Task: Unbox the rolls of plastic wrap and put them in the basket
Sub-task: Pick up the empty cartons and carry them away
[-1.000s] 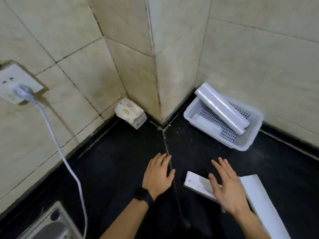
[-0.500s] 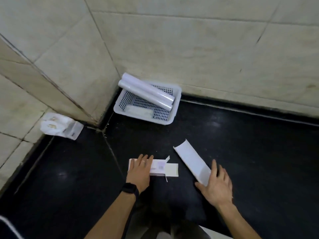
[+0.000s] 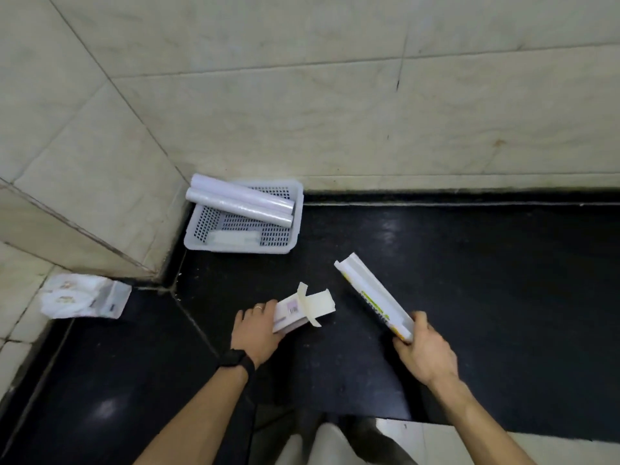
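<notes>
Low in the frame, just left of centre, the left hand (image 3: 256,333) has its grip closed around the near end of a small white box (image 3: 297,310) whose far-end flaps stand open; whether a roll is inside cannot be told. To the right, the right hand (image 3: 423,347) is clamped on the near end of a longer white box (image 3: 374,297), which slants up toward the frame's centre with its far end raised off the black table (image 3: 469,280). Both boxes look like thin card: light, stiff along their length, easy to crush if squeezed mid-span, so holding an end and tipping the open mouth down seems sensible. Further back, at the centre left against the tiled wall, the white perforated basket (image 3: 198,238) already carries two rolls of plastic wrap (image 3: 240,203), lying side by side and jutting over its left rim. They look smooth, probably slippery and inclined to roll, so a grasp around the middle would suit them best.
</notes>
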`<state>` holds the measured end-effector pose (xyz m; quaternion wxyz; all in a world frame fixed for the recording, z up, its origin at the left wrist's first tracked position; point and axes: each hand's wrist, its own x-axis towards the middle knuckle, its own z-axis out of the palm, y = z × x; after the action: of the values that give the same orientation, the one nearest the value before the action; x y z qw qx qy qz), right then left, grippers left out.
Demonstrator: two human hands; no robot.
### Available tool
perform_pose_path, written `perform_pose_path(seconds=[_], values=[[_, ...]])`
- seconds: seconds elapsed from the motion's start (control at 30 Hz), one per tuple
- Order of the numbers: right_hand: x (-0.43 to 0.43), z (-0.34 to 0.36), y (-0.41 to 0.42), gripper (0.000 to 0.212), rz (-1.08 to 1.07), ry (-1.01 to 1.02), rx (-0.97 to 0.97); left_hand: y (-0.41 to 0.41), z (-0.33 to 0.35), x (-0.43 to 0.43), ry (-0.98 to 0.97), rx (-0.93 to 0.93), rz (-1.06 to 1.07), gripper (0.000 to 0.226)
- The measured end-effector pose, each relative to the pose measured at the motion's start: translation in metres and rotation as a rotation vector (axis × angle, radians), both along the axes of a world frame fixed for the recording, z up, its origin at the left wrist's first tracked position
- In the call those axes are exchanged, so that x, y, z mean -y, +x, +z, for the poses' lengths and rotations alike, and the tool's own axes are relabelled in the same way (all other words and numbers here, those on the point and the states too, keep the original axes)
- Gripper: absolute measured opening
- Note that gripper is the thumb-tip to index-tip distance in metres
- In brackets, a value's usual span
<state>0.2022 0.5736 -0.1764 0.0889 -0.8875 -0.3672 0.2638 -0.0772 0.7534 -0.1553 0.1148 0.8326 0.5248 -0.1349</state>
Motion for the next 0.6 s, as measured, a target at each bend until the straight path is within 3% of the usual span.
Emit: perform_pose_path(seconds=[0.3,0.43,0.6], values=[[0.149,0.024,0.015,0.059,-0.645,0.203,0.008,0.154,0.034,0.016,0.035,0.301,-0.458,0.053],[0.247,0.032,0.003,0.048,-0.951,0.233,0.034,0.242,0.045,0.09,0.015,0.362,-0.744,0.05],[0.372,0.036,-0.018,0.053,-1.291,0.219,0.074,0.334,0.063,0.224,-0.049,0.433,-1.111,0.051]])
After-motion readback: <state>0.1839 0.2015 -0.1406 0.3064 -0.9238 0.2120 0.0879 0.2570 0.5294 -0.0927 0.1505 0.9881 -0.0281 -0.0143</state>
